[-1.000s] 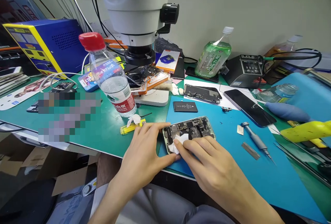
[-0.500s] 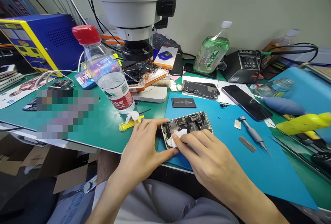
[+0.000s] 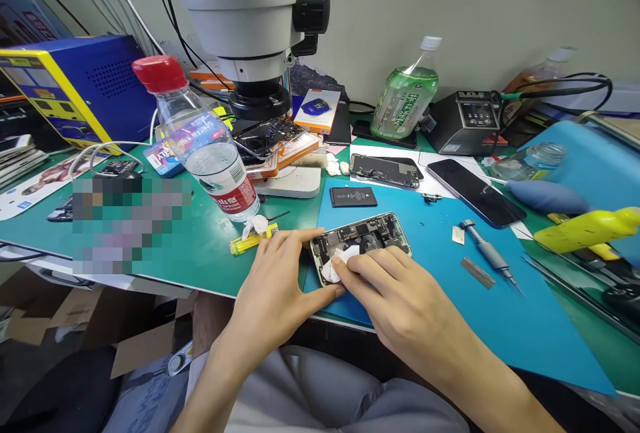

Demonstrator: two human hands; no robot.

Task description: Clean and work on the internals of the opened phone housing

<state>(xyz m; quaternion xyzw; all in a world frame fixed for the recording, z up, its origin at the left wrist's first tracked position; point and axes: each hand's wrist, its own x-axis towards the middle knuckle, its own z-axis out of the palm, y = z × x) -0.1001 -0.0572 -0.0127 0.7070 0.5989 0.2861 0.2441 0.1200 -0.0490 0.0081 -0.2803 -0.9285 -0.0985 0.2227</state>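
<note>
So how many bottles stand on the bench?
3: a red-capped one left of the microscope, a green one at the back wall, and one at far right, partly hidden. More may be hidden by clutter.

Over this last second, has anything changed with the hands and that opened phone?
Hardly. The right hand keeps pressing the white wipe inside the opened phone, its fingertips shifting only slightly; the left hand still grips the phone's near end. Nothing was picked up or released. The screwdriver and battery stayed put.
</note>
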